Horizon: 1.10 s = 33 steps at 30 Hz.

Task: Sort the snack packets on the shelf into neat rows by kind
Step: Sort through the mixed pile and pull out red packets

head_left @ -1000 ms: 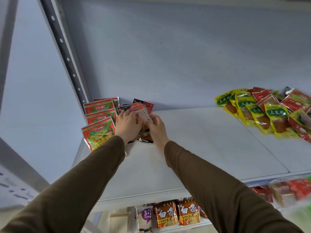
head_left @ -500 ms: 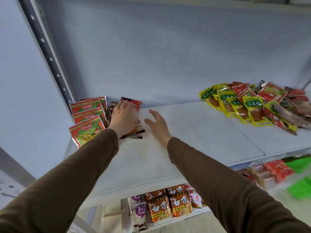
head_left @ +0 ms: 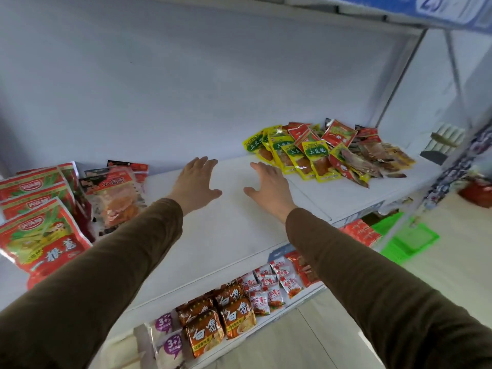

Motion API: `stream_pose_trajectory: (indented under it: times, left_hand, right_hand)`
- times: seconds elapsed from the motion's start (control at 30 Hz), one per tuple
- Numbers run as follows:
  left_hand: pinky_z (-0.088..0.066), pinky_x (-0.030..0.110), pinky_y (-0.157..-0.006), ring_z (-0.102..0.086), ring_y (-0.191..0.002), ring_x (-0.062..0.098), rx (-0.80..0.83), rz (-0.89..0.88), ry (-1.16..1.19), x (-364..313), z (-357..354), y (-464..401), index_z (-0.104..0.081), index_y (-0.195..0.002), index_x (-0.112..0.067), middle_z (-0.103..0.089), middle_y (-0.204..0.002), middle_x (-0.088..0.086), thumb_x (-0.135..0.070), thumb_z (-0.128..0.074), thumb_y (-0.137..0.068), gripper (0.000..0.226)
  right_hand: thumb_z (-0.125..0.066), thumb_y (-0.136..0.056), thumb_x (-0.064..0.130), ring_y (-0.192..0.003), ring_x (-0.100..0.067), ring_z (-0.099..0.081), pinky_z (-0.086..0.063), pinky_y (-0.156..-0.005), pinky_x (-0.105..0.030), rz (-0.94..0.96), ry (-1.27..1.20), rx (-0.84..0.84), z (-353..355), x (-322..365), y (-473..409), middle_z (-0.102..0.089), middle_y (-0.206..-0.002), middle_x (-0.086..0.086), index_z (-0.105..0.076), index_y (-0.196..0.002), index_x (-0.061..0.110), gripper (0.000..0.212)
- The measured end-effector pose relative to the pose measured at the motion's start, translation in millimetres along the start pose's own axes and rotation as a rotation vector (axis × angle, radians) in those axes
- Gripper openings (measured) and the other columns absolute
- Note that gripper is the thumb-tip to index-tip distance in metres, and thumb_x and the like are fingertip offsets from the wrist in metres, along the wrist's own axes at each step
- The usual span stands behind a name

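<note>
On the white shelf (head_left: 229,235), a row of red-and-green packets (head_left: 40,230) lies at the far left. Beside it sits a short row of orange-red clear packets (head_left: 114,195). A loose heap of yellow-green, red and brown packets (head_left: 324,153) fills the right end. My left hand (head_left: 195,182) hovers over the bare middle of the shelf, fingers spread, holding nothing. My right hand (head_left: 271,186) is open too, its fingertips close to the heap's left edge, apart from it.
A lower shelf (head_left: 266,322) holds noodle packs (head_left: 221,315) and small white-red packets (head_left: 269,286). A grey upright post (head_left: 399,73) stands at the right. A green basket (head_left: 407,238) rests on the floor. An upper shelf edge (head_left: 399,12) overhangs.
Both hands let go of the orange-red packets at the left and moved right across the shelf toward the heap. The view swung right and down.
</note>
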<state>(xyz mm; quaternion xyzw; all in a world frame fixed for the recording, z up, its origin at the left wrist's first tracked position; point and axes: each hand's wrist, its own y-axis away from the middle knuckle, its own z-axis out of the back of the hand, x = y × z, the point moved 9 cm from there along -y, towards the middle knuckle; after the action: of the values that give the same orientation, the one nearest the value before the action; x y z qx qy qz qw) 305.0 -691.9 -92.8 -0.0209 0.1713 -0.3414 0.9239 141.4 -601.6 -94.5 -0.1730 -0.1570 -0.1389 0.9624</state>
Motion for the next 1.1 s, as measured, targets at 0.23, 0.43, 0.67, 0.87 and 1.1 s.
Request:
stream_pose_trajectory:
  times: [0.23,0.43,0.67,0.87,1.1]
  left_hand:
    - [-0.024,0.042,-0.123,-0.027,-0.151,0.032,-0.002,-0.158,-0.015,-139.9,-38.7,-53.2,-0.028,-0.159,-0.017,-0.031,-0.164,0.012,-0.038,-0.074,-0.090,0.086]
    - [-0.030,0.045,-0.120,-0.029,-0.151,0.030,0.012,-0.185,-0.017,-243.4,-80.7,-99.9,-0.025,-0.161,-0.017,-0.030,-0.165,0.008,-0.037,-0.074,-0.091,0.087]
    - [-0.033,0.046,-0.118,-0.031,-0.149,0.031,0.032,-0.210,-0.028,-313.5,-116.7,-147.2,-0.027,-0.159,-0.017,-0.034,-0.162,0.008,-0.040,-0.074,-0.090,0.087]
    - [-0.031,0.047,-0.118,-0.032,-0.148,0.033,0.003,-0.251,0.024,-351.3,-138.5,-193.1,-0.028,-0.159,-0.018,-0.035,-0.162,0.009,-0.041,-0.076,-0.088,0.089]
    - [-0.032,0.045,-0.117,-0.035,-0.146,0.033,0.033,-0.274,0.045,-401.5,-164.4,-243.1,-0.027,-0.160,-0.016,-0.036,-0.161,0.010,-0.038,-0.073,-0.089,0.087]
  right_hand:
    - [-0.068,-0.088,0.044,-0.133,-0.031,-0.040,-0.040,-0.103,-0.043,-0.010,0.116,-0.059,68.4,-116.7,12.8,-0.047,-0.148,-0.005,-0.038,-0.151,0.024,0.072]
    - [-0.065,-0.090,0.046,-0.137,-0.030,-0.036,-0.039,-0.105,-0.050,0.012,0.153,-0.073,113.3,-216.1,8.0,-0.044,-0.149,-0.001,-0.041,-0.146,0.026,0.064]
    - [-0.065,-0.090,0.046,-0.144,-0.032,-0.030,-0.032,-0.113,-0.053,-0.033,0.134,-0.059,134.8,-298.4,-9.2,-0.040,-0.156,-0.002,-0.040,-0.149,0.027,0.066]
    - [-0.065,-0.090,0.047,-0.141,-0.030,-0.033,-0.032,-0.113,-0.053,-0.082,0.163,-0.074,148.8,-350.0,-26.7,-0.040,-0.155,-0.001,-0.039,-0.149,0.028,0.068]
    - [-0.064,-0.090,0.048,-0.143,-0.031,-0.032,-0.032,-0.111,-0.057,-0.116,0.150,-0.054,158.9,-413.5,-50.9,-0.042,-0.154,-0.002,-0.042,-0.147,0.026,0.065]
